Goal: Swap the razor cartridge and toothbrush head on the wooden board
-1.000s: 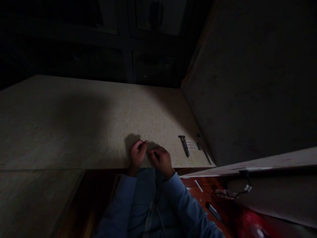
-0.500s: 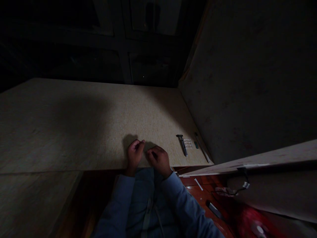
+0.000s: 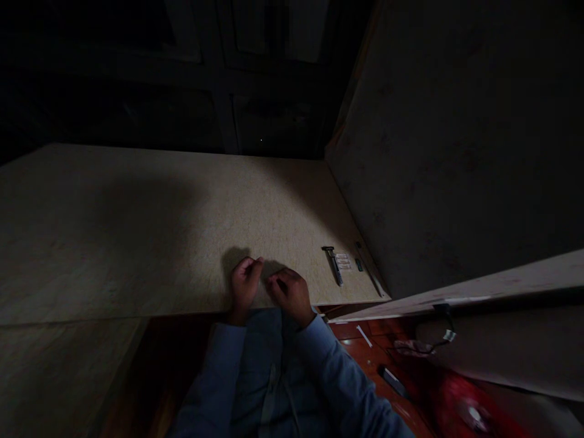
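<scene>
My left hand [image 3: 244, 283] and my right hand [image 3: 291, 294] rest close together at the near edge of a pale speckled board [image 3: 159, 225]. Both hands have their fingers curled and pinched, thumb against fingertips. What they pinch is too small and dark to make out. To the right of my right hand, near the board's right corner, lie a dark razor-like tool [image 3: 333, 263], a small pale packet [image 3: 344, 261] and a thin dark stick [image 3: 367, 272]. Blue sleeves cover both my forearms.
A tall upright panel [image 3: 456, 140] stands along the board's right edge. Another pale board [image 3: 479, 292] juts in at the lower right with a small cable [image 3: 444, 337] hanging below it. The red floor [image 3: 392, 365] holds a dark flat object [image 3: 392, 382] and a white strip [image 3: 364, 336]. The background is dark.
My hands keep the same pinched pose. The camera has tilted a little, so everything has slid slightly left and up in the picture.
</scene>
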Tool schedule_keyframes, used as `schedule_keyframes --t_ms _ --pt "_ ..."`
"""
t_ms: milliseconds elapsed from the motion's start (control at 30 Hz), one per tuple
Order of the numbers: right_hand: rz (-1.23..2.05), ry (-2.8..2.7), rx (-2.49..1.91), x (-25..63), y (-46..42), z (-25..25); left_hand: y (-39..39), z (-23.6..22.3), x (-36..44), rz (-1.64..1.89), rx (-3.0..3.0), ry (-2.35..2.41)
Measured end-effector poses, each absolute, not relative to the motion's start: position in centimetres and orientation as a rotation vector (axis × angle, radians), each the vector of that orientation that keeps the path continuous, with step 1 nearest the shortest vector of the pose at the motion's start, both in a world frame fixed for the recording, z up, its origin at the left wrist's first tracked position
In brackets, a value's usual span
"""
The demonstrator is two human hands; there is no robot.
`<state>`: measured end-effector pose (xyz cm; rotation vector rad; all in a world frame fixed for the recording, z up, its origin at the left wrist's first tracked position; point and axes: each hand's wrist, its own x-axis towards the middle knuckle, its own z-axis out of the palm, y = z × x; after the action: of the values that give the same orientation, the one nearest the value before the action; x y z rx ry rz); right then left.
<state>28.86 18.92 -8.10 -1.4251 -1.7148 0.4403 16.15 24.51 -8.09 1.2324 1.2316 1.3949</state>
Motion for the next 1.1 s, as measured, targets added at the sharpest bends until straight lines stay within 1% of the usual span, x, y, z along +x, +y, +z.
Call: schedule_keyframes --t_ms 267,333,500,600,733,833,967,1100 --pt "0.44 -1.696 -1.376 28.9 19.0 -8.1 24.4 -7.6 16.1 1.404 1.213 1.228" --pt "0.487 -1.656 -1.322 28.8 18.7 -8.1 24.4 -7.7 15.9 1.393 1.207 1.237" --pt "0.742 -1.44 -1.207 29.3 15.9 -7.2 24.6 -7.8 15.7 1.4 1.15 1.257" --pt "0.722 -1.448 -1.216 31.4 14.0 -5.6 24.6 -7.9 15.7 1.397 1.107 1.252" --pt "0.452 -1.489 -1.412 37.5 13.3 -3.4 24.7 -8.3 15.6 1.391 1.037 1.232" --pt "0.245 -1.549 -1.709 43.0 14.0 -2.6 24.7 -8.3 15.6 1.396 1.022 1.234" --pt "0.097 -1.76 -2.089 48.1 15.3 -2.1 24.7 -8.2 15.7 1.395 1.044 1.235" --pt "0.225 -2.059 -2.247 50.0 16.4 -1.3 24.7 -8.3 15.6 1.385 1.049 1.248"
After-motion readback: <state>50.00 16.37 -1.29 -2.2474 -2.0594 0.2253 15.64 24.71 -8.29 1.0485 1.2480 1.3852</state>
